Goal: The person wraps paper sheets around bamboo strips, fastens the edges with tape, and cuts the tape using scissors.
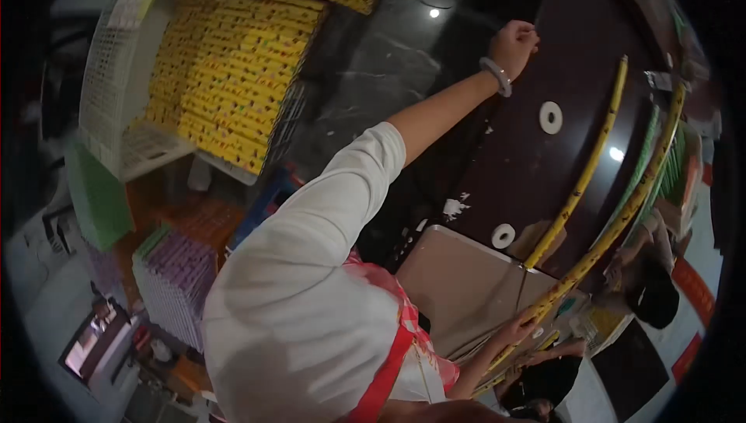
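Note:
My left arm, in a white sleeve with a pale bracelet at the wrist, reaches out over the dark table. The fingers of my left hand [514, 46] are curled together near the table's far edge; whatever they pinch, if anything, is too small to see. Low in the view, my right hand [514, 331] is closed round a long yellow patterned tube [602, 248], which slants up to the right. A second yellow tube [583, 182] lies on the table between my hands. Two white rings [551, 117] rest on the tabletop, one close to a beige board [458, 267].
To the left stands a white crate [105, 89] beside stacked yellow patterned bundles [241, 73]. Purple bundles [175, 283] are below. Green tubes [641, 159] lie at the right of the table. Two dark-haired people [653, 291] are at the lower right, their hands close to the tubes.

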### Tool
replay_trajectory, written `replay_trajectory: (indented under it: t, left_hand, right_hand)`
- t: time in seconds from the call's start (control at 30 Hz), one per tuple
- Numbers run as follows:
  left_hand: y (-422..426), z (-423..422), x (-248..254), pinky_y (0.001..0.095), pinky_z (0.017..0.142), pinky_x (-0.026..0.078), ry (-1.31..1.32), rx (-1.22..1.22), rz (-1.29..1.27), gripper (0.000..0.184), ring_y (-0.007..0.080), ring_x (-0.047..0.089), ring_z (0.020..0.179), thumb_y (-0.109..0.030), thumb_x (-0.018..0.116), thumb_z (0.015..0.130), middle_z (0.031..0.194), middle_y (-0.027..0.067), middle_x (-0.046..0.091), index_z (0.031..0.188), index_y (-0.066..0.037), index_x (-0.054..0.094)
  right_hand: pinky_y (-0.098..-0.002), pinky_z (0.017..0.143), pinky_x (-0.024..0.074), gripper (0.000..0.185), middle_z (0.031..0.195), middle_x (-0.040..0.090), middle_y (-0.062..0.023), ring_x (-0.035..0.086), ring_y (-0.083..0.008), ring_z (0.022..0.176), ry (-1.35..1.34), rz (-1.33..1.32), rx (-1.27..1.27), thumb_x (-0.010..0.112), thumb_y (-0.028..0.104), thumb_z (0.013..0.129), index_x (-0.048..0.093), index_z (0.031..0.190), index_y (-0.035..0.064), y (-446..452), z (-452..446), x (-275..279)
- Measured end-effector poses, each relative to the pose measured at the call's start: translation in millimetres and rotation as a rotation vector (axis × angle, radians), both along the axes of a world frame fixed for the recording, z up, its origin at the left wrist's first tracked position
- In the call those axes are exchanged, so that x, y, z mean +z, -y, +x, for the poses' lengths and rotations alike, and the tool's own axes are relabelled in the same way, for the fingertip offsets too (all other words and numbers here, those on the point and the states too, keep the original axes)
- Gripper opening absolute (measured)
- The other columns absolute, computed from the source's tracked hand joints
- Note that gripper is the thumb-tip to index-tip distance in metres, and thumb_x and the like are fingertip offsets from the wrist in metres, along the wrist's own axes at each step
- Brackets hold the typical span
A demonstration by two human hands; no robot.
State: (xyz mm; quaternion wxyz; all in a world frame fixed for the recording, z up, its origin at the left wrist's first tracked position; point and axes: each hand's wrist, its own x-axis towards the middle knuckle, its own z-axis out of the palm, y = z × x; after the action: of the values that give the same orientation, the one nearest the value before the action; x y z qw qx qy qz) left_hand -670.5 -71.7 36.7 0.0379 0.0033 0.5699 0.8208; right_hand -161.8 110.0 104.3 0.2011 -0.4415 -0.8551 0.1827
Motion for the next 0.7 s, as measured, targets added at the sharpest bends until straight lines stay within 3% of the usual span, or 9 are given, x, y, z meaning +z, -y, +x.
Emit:
replay_trajectory:
  t: [0.13, 0.17, 0.23, 0.3, 0.37, 0.43, 0.47, 0.57, 0.7]
  left_hand:
    - [133, 45, -177, 0.0281, 0.067, 0.046, 0.047, 0.670, -0.418, 0.024, 0.0169, 0.057, 0.076, -0.013, 0.056, 0.081, 0.089, 0.0091, 0.058, 0.102, -0.004, 0.049]
    - [184, 63, -205, 0.0286, 0.068, 0.045, -0.017, 0.802, -0.809, 0.024, 0.0188, 0.056, 0.076, -0.008, 0.055, 0.079, 0.090, 0.0095, 0.056, 0.102, -0.003, 0.049]
    - [276, 100, -238, 0.0329, 0.074, 0.044, 0.324, 0.856, -0.843, 0.025, 0.0244, 0.055, 0.081, -0.004, 0.055, 0.077, 0.088, 0.0132, 0.055, 0.100, 0.002, 0.049]
    - [358, 135, -263, 0.0351, 0.080, 0.043, 0.826, 0.815, -1.197, 0.037, 0.0268, 0.054, 0.094, -0.022, 0.052, 0.083, 0.100, 0.0183, 0.055, 0.107, 0.005, 0.048]
    - [428, 163, -302, 0.0311, 0.073, 0.041, 1.509, 0.551, -1.528, 0.016, 0.0215, 0.055, 0.083, -0.019, 0.056, 0.080, 0.089, 0.0128, 0.057, 0.089, -0.007, 0.060]
    - [464, 187, -267, 0.0388, 0.076, 0.044, 1.341, -0.918, -1.873, 0.047, 0.0253, 0.052, 0.100, -0.038, 0.048, 0.084, 0.106, 0.0200, 0.053, 0.111, 0.000, 0.051]
    - [467, 200, -266, 0.0388, 0.076, 0.044, 1.358, -0.932, -1.875, 0.047, 0.0253, 0.052, 0.100, -0.038, 0.048, 0.084, 0.106, 0.0200, 0.053, 0.111, 0.000, 0.051]
    - [473, 212, -289, 0.0290, 0.078, 0.037, 1.554, 0.267, -2.162, 0.026, 0.0209, 0.053, 0.087, -0.024, 0.051, 0.084, 0.090, 0.0054, 0.057, 0.104, -0.009, 0.056]
    - [462, 125, -311, 0.0400, 0.084, 0.040, 0.512, 0.715, -1.628, 0.037, 0.0318, 0.044, 0.102, -0.023, 0.047, 0.086, 0.113, 0.0160, 0.043, 0.117, -0.003, 0.043]
  right_hand:
    - [-0.0279, 0.065, 0.0408, 0.043, 0.086, 0.054, -0.0099, 0.050, -0.0173, 0.074, 0.159, -0.040, -0.082, 0.055, 0.033, 0.084, 0.049, 0.109, -0.0018, -78, -50, -28]
    - [-0.0279, 0.065, 0.0408, 0.043, 0.086, 0.054, -0.0099, 0.050, -0.0173, 0.074, 0.183, -0.050, -0.059, 0.055, 0.033, 0.084, 0.049, 0.109, -0.0018, -99, -57, -39]
    - [-0.0246, 0.061, 0.0400, 0.043, 0.080, 0.053, -0.0075, 0.048, -0.0121, 0.068, 0.136, -0.217, 0.009, 0.054, 0.032, 0.084, 0.050, 0.110, -0.0011, -131, -59, -62]
    - [-0.0299, 0.068, 0.0433, 0.044, 0.096, 0.057, -0.0126, 0.054, -0.0194, 0.080, 0.325, -0.220, -0.109, 0.056, 0.034, 0.083, 0.052, 0.110, 0.0001, -140, -72, -73]
    - [-0.0311, 0.069, 0.0449, 0.046, 0.096, 0.057, -0.0129, 0.055, -0.0213, 0.082, 0.092, -0.325, -0.054, 0.057, 0.036, 0.081, 0.052, 0.111, 0.0008, -135, -84, -88]
    - [-0.0333, 0.072, 0.0453, 0.056, 0.101, 0.054, -0.0148, 0.055, -0.0232, 0.086, 0.011, -0.359, -0.057, 0.057, 0.041, 0.080, 0.045, 0.118, 0.0024, -116, -102, -91]
    - [-0.0345, 0.073, 0.0454, 0.059, 0.104, 0.053, -0.0153, 0.054, -0.0238, 0.088, 0.019, -0.368, -0.045, 0.056, 0.042, 0.080, 0.042, 0.121, 0.0031, -117, -98, -90]
    - [-0.0380, 0.074, 0.0459, 0.061, 0.114, 0.046, -0.0161, 0.052, -0.0268, 0.095, 0.215, -0.287, -0.001, 0.052, 0.046, 0.080, 0.040, 0.123, 0.0043, -114, -99, -81]
    - [-0.0400, 0.076, 0.0462, 0.056, 0.116, 0.045, -0.0147, 0.050, -0.0253, 0.099, 0.239, -0.296, 0.111, 0.048, 0.042, 0.084, 0.038, 0.124, 0.0047, -140, -81, -88]
